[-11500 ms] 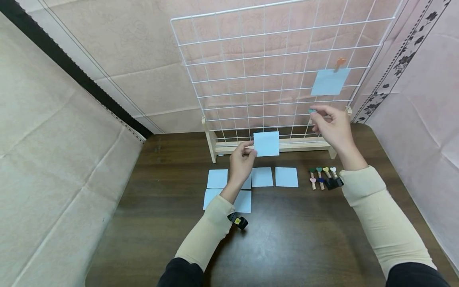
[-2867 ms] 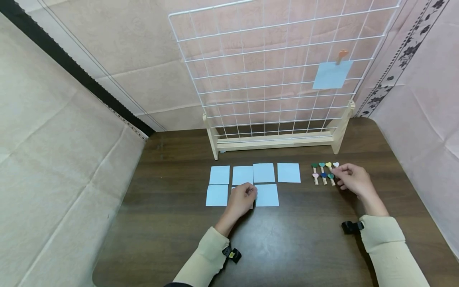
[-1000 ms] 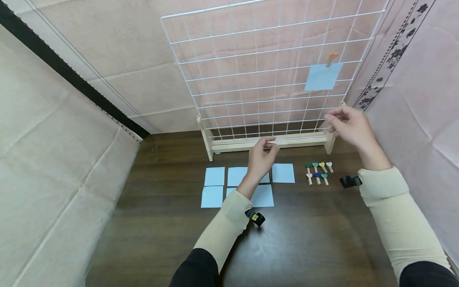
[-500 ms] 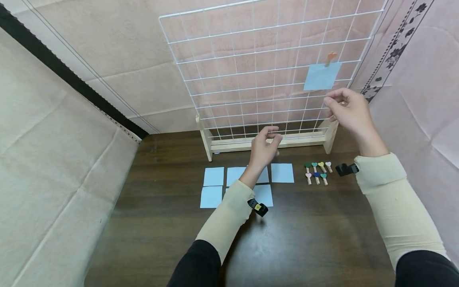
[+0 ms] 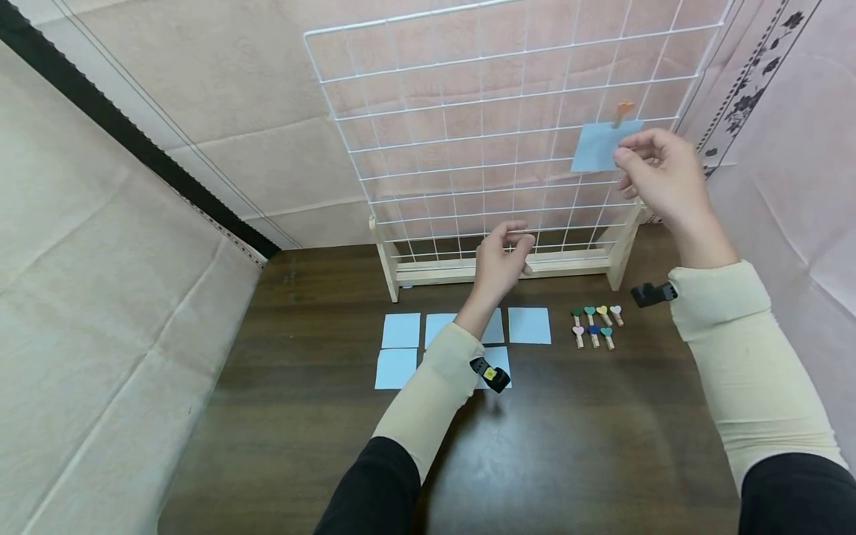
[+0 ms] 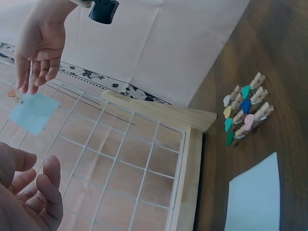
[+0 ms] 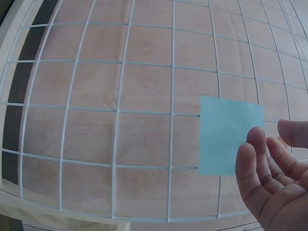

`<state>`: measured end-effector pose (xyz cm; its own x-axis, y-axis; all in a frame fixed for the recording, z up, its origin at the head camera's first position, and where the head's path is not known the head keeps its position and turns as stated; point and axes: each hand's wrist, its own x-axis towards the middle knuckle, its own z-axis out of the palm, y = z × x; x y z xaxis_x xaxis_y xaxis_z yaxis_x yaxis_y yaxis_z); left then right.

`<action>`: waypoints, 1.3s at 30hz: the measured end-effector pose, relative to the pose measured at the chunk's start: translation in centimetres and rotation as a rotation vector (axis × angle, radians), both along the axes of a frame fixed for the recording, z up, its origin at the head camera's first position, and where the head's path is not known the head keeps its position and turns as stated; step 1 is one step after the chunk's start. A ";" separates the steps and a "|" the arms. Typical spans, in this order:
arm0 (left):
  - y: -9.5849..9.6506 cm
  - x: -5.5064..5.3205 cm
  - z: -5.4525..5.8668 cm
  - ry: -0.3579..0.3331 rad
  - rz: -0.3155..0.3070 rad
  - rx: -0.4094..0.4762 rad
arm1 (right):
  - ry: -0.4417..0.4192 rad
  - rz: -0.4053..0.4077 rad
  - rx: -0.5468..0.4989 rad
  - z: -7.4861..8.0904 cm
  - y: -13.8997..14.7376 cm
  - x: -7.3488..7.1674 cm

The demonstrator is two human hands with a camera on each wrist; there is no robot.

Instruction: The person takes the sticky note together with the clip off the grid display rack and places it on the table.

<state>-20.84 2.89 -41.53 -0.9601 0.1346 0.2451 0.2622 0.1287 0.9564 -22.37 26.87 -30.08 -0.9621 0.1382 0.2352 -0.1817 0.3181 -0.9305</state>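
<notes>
A light blue square card (image 5: 591, 148) hangs on the white wire grid (image 5: 396, 68), under an orange-topped mini clothespin (image 5: 623, 111). My right hand (image 5: 665, 174) is raised at the card's right side; its fingertips overlap the card in the head view. In the right wrist view the fingers are loosely bent beside the card (image 7: 221, 120), thumb apart, with nothing between them. My left hand (image 5: 500, 264) hovers before the grid's lower part. The left wrist view shows its fingers (image 6: 48, 192) loosely bent and holding nothing.
Blue cards (image 5: 530, 325) lie in two rows on the dark wooden table (image 5: 294, 416), partly behind the left forearm. Several mini clothespins with coloured heart tops (image 5: 593, 330) lie right of them. The grid's pale wooden stand (image 5: 441, 276) stands at the back.
Earlier the left hand held a card and the right a clothespin; both were since laid among the others on the table. Lately both hands have risen, the right one up to the hanging card.
</notes>
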 end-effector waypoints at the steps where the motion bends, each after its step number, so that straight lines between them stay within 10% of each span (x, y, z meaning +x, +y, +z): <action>1: 0.1 0.0 0.2 0.000 -0.001 -0.001 | -0.003 0.000 -0.011 0.2 0.0 0.0; 14: 1.4 -1.3 2.3 -0.036 -0.032 0.016 | 0.035 -0.020 -0.143 2.7 -0.1 -1.0; 39: 4.3 -2.7 6.3 -0.118 -0.090 0.118 | -0.028 -0.026 -0.060 4.5 -0.7 -2.3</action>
<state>-23.51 7.20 -35.27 -0.9684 0.1988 0.1507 0.1528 -0.0050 0.9882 -24.63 26.17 -25.56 -0.9640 0.1763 0.1991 -0.1482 0.2655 -0.9527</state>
